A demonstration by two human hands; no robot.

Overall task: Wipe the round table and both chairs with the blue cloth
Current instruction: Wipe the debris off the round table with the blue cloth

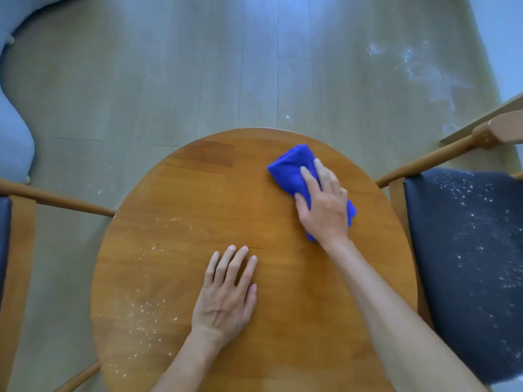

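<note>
Blue folded microfibre cloth (pixel 294 176) lying on the far right part of the round warm-brown wooden bench (pixel 184 210), pressed down under the right hand (pixel 322 206), fingers spread over it and thumb curling at its near edge

Left hand (pixel 229 295) resting flat on the bench near the middle, fingers straight and slightly apart, holding nothing, probably steadying the top

Judging progress: wiping well under way but not finished. Right and far portions of the bench looking free of specks, suggesting those are done. White crumbs or powder (pixel 141 309) still scattered across the left and near-left part of the bench, so that stretch remaining

Dark-cushioned wooden chair on the right (pixel 464 250) carrying plenty of white specks on its seat, so apparently untouched. Dark-cushioned wooden chair on the left (pixel 17 210) barely showing at the frame edge; impossible to tell whether clean or dusty

Pale wooden floor (pixel 254 66) beyond the bench also showing white smears at the far right, though not part of the job
</note>
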